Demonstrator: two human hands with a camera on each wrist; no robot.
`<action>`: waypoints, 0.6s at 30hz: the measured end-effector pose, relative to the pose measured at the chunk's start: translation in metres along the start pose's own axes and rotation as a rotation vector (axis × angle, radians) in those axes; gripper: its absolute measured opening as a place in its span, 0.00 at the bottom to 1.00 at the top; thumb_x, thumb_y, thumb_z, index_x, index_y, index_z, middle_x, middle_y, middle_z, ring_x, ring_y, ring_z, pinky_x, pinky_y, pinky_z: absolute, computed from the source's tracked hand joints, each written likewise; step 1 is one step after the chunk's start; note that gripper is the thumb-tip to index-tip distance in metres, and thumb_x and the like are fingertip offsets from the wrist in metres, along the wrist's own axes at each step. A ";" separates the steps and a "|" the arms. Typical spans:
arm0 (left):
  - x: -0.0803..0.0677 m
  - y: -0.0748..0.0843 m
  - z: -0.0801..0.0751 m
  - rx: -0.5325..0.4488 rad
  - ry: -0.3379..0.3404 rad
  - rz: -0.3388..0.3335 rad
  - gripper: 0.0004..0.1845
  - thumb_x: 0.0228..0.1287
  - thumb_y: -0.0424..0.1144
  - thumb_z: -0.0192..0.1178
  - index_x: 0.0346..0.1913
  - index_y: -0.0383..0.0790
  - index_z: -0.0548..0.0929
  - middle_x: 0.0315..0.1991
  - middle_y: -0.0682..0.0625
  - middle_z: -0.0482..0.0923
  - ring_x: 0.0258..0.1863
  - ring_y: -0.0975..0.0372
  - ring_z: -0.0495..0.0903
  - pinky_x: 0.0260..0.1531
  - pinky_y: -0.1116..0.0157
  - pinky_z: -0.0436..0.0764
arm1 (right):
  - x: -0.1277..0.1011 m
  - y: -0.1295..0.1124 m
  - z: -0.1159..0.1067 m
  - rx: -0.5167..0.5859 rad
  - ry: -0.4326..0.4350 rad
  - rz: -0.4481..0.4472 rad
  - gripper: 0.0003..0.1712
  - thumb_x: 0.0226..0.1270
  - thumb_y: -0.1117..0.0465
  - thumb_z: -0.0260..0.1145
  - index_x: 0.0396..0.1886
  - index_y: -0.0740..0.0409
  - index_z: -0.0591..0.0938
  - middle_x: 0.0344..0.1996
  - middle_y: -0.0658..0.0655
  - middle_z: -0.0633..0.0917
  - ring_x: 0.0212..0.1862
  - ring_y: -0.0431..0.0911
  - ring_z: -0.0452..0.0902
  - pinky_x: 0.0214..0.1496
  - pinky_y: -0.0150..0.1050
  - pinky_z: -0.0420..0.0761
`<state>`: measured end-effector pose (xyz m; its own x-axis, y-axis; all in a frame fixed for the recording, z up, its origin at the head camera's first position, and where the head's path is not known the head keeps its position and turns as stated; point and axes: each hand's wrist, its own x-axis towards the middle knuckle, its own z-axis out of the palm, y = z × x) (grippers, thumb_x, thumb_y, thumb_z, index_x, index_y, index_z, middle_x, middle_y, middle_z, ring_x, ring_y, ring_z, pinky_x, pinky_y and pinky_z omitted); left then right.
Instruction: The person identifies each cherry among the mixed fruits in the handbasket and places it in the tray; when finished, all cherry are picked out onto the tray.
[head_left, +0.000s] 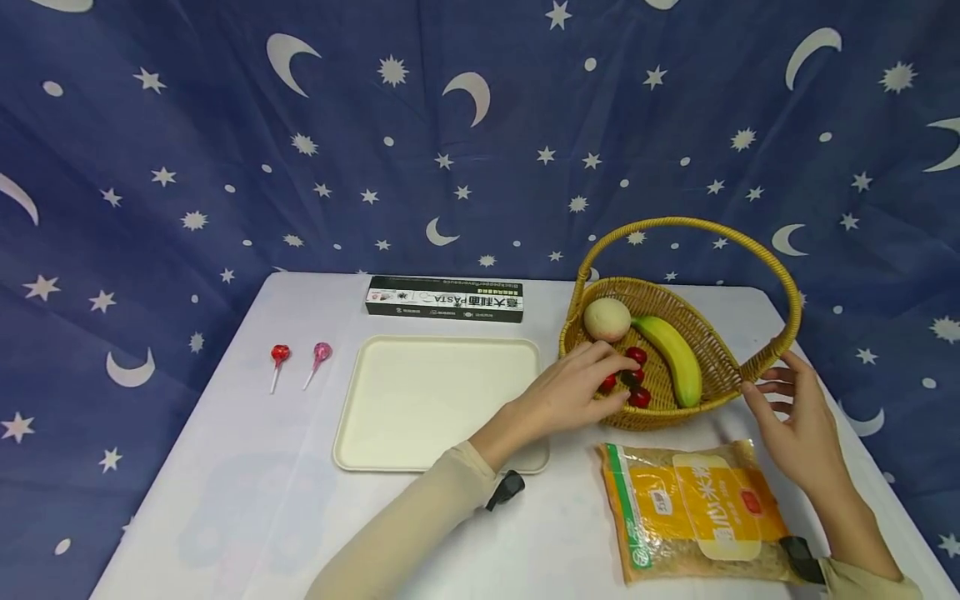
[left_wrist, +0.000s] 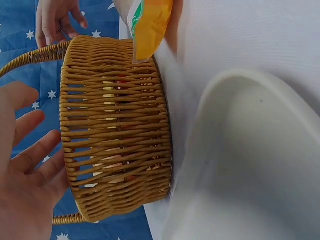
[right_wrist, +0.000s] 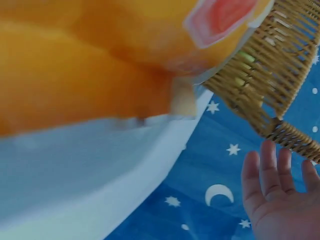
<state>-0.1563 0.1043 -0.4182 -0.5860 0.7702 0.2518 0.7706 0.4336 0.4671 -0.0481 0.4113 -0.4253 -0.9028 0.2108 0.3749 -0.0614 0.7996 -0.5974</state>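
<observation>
Wicker basket (head_left: 660, 392), round, golden, with hoop handle, stands at the right of the white table (head_left: 247, 492). Left hand (head_left: 577, 387) reaches over the near rim, grip released, fingers straight, tips beside the small red fruits (head_left: 636, 377). Right hand (head_left: 798, 421) hovers open beside the handle base; contact cannot be told.

Judgement: the fruits are small and round and will roll; pinch one at a time, with the right hand steadying the basket.

Counts: four red fruits, one yellow banana (head_left: 675, 357), one pale round fruit (head_left: 607, 319), one cream rectangular tray (head_left: 427, 400), two lollipops (head_left: 300, 360), one black pasta box (head_left: 444, 298), one yellow grain bag (head_left: 693, 510).
</observation>
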 end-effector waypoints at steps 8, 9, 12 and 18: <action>0.008 0.005 0.004 0.016 -0.008 -0.004 0.21 0.79 0.49 0.60 0.71 0.54 0.80 0.64 0.54 0.78 0.62 0.62 0.77 0.63 0.66 0.80 | 0.006 0.018 0.000 -0.003 -0.052 -0.023 0.34 0.80 0.61 0.65 0.80 0.63 0.66 0.60 0.73 0.79 0.51 0.14 0.64 0.47 0.08 0.65; 0.009 0.006 0.005 0.018 -0.011 -0.004 0.21 0.79 0.49 0.60 0.70 0.54 0.80 0.64 0.54 0.78 0.61 0.62 0.77 0.63 0.66 0.80 | 0.008 0.019 0.001 -0.004 -0.056 -0.021 0.34 0.80 0.60 0.65 0.79 0.62 0.67 0.60 0.72 0.79 0.51 0.14 0.64 0.47 0.08 0.65; 0.013 0.007 0.007 0.017 -0.024 -0.002 0.21 0.79 0.49 0.60 0.71 0.54 0.80 0.64 0.55 0.78 0.61 0.63 0.77 0.62 0.67 0.80 | 0.011 0.022 0.003 -0.001 -0.058 -0.027 0.33 0.79 0.60 0.66 0.78 0.61 0.69 0.60 0.69 0.80 0.50 0.13 0.65 0.46 0.08 0.66; 0.023 0.010 0.014 -0.034 -0.061 -0.009 0.20 0.81 0.46 0.58 0.71 0.56 0.81 0.65 0.56 0.79 0.59 0.66 0.79 0.55 0.71 0.80 | 0.012 0.026 0.007 0.007 -0.049 -0.038 0.31 0.78 0.61 0.67 0.77 0.59 0.72 0.59 0.67 0.80 0.50 0.13 0.64 0.45 0.09 0.68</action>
<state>-0.1586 0.1324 -0.4199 -0.5752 0.7943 0.1956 0.7560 0.4249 0.4979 -0.0635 0.4309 -0.4411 -0.9196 0.1520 0.3622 -0.0991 0.8024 -0.5884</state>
